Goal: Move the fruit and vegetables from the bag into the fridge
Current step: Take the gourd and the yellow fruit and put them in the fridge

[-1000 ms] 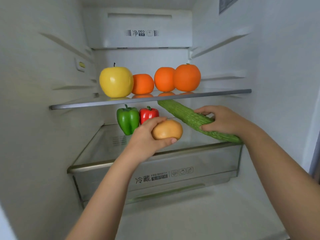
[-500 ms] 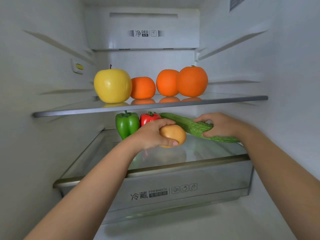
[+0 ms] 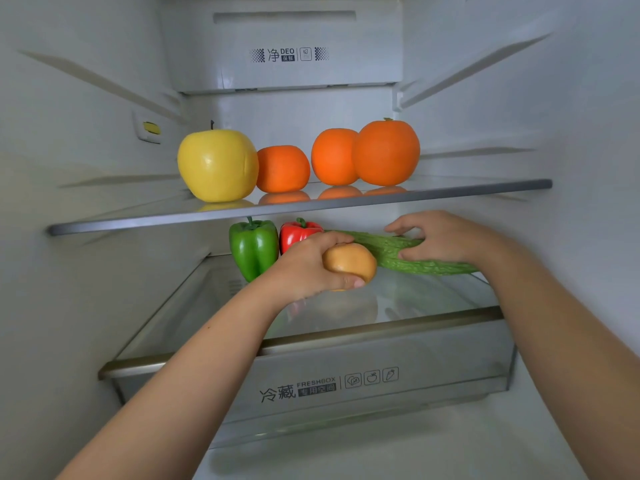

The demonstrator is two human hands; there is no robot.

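Inside the fridge, my left hand (image 3: pixel 308 263) grips a round tan onion (image 3: pixel 348 263) just above the glass cover (image 3: pixel 433 299) of the crisper drawer. My right hand (image 3: pixel 438 237) is closed on a long bumpy green bitter gourd (image 3: pixel 388 254), which lies nearly flat across that cover. A green bell pepper (image 3: pixel 253 249) and a red bell pepper (image 3: pixel 296 233) stand upright at the back, left of my hands. On the glass shelf (image 3: pixel 485 188) above sit a yellow apple (image 3: pixel 217 165) and three oranges (image 3: pixel 386 152). The bag is out of view.
The crisper drawer (image 3: pixel 346 386) below is closed, with a label on its front. The upper shelf's front edge runs just above my hands. White fridge walls close in on both sides, with a deodoriser panel (image 3: pixel 287 53) at the top back.
Both hands have moved deeper into the fridge under the shelf. The bitter gourd has dropped from a steep tilt to nearly flat on the glass cover, and the onion has come lower.
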